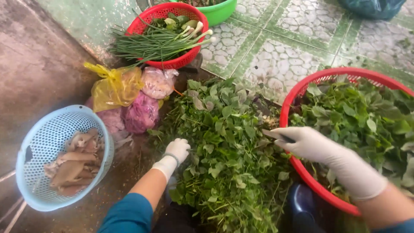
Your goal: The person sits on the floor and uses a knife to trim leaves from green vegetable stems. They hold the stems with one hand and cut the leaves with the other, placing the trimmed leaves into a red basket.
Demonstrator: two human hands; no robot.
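- The left hand (pixel 177 149), in a white glove, is curled into a loose fist at the left edge of a pile of leafy green herbs (pixel 224 159) lying on the floor (pixel 276 60); its fingers are folded inward on the stems there.
- The right hand (pixel 308 142), also gloved in white, reaches across the near rim of a large red basket (pixel 302 90); its fingers are pressed together and pinch a small dark stem or blade, which is too small to identify.
- The large red basket holds more of the same leafy greens (pixel 362 116) and stands just beside the pile on its right.
- A pale blue perforated basket (pixel 47 133) stands well apart to the left and holds brownish-grey pieces (pixel 75 162).
- Between that basket and the herb pile lie tied plastic bags: one yellow bag (pixel 114 86) and several clear bags with purplish contents (pixel 142 113).
- Farther back, a smaller red basket (pixel 155 13) carries spring onions (pixel 159 43), touching a green bowl (pixel 222 12) behind it.
- The floor is patterned tile in green and white.
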